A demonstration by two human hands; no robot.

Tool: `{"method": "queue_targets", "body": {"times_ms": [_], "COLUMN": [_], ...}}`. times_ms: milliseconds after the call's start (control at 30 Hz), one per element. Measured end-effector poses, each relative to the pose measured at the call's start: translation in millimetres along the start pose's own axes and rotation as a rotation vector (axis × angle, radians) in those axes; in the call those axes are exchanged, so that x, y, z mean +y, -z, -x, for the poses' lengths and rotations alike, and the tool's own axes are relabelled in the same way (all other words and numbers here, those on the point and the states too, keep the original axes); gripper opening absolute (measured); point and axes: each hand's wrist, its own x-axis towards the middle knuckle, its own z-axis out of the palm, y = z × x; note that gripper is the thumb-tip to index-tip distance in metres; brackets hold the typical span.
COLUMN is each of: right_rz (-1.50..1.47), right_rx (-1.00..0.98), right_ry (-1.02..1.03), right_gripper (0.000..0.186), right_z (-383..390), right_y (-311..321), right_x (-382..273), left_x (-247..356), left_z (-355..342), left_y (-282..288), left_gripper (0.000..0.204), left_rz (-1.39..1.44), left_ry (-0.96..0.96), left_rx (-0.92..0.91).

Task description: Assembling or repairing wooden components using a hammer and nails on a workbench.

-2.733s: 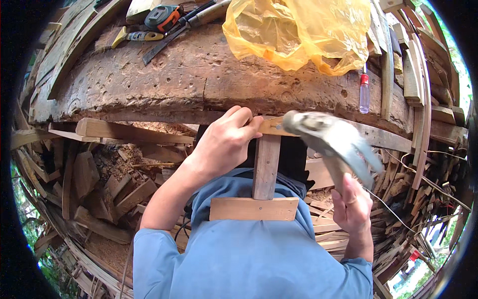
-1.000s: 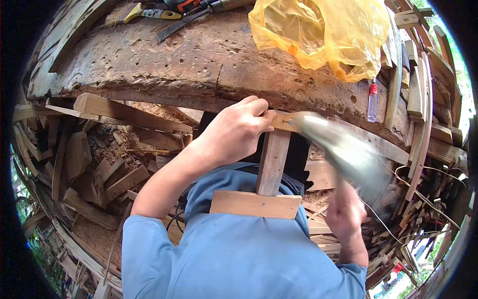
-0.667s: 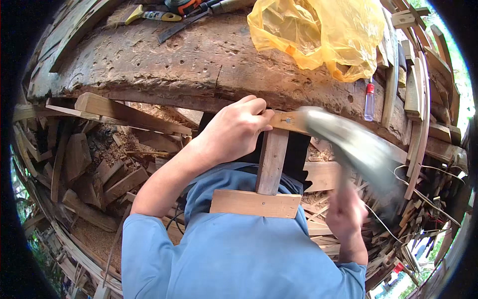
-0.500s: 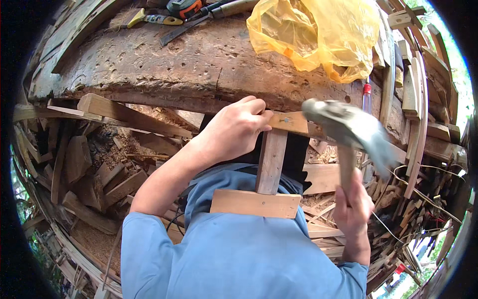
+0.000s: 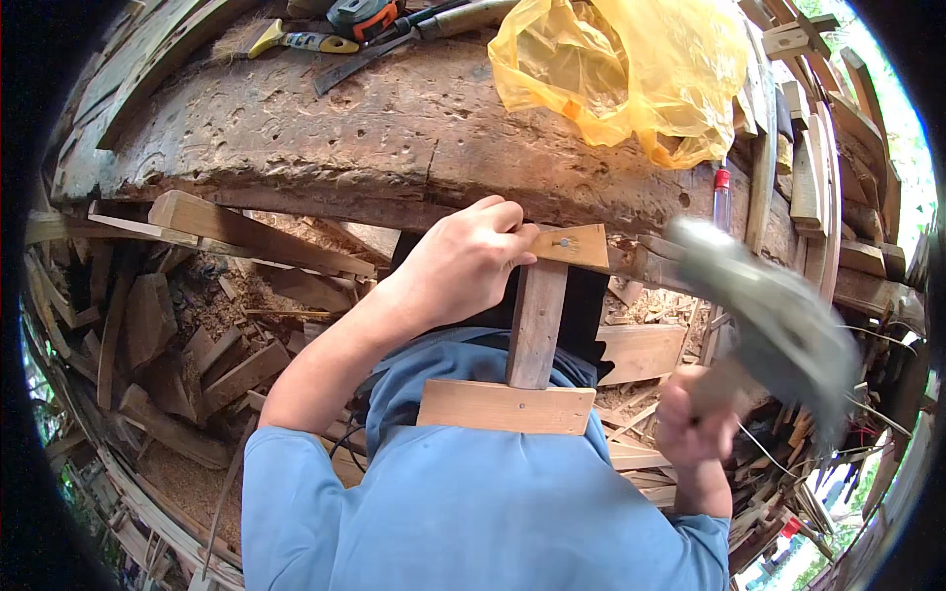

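My left hand (image 5: 471,251) is closed on the left end of a short wooden crosspiece (image 5: 587,248). A nail (image 5: 563,242) shows in that crosspiece, just right of my fingers. Below it runs a wooden bar (image 5: 536,330), whose near end meets a second wooden board (image 5: 473,404) lying against my blue shirt. My right hand (image 5: 695,419) grips the handle of a hammer, and the metal hammer head (image 5: 774,320), blurred by motion, is raised to the right of the crosspiece, apart from the nail.
A thick, worn timber bench (image 5: 325,138) spans the far side. On it lie a yellow plastic bag (image 5: 631,79), a chisel (image 5: 365,64), a brush (image 5: 310,40) and a tape measure (image 5: 363,16). A red-topped screwdriver (image 5: 722,192) stands at its right. Wood offcuts (image 5: 236,379) surround me.
The hammer has swung right, away from the crosspiece, and its handle has tilted. My left hand keeps its hold, and the nail now looks more upright or lower in the wood.
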Motion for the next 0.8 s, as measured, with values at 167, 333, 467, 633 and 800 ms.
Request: {"method": "queue_targets", "body": {"times_ms": [167, 333, 467, 633, 800], "right_rz": [0.005, -0.255, -0.074, -0.805, -0.078], "right_rx": [-0.087, 0.065, -0.126, 0.054, -0.175], "right_ry": [-0.041, -0.118, -0.094, -0.483, -0.12], "right_gripper": [0.046, 0.032, 0.055, 0.018, 0.062], "right_z": [-10, 26, -1, 33, 6], "right_y": [-1, 2, -8, 3, -9], "right_x": [9, 10, 8, 6, 8], "left_x": [-2, 0, -1, 0, -1], "left_z": [1, -3, 0, 0, -3], "left_y": [2, 0, 0, 1, 0], "left_gripper": [0.029, 0.028, 0.029, 0.028, 0.028], "left_rz": [-0.022, -0.026, -0.038, -0.038, -0.06], "left_ry": [0.008, -0.007, -0.001, -0.005, -0.016], "left_rx": [-0.031, -0.011, -0.021, -0.015, -0.03]}}
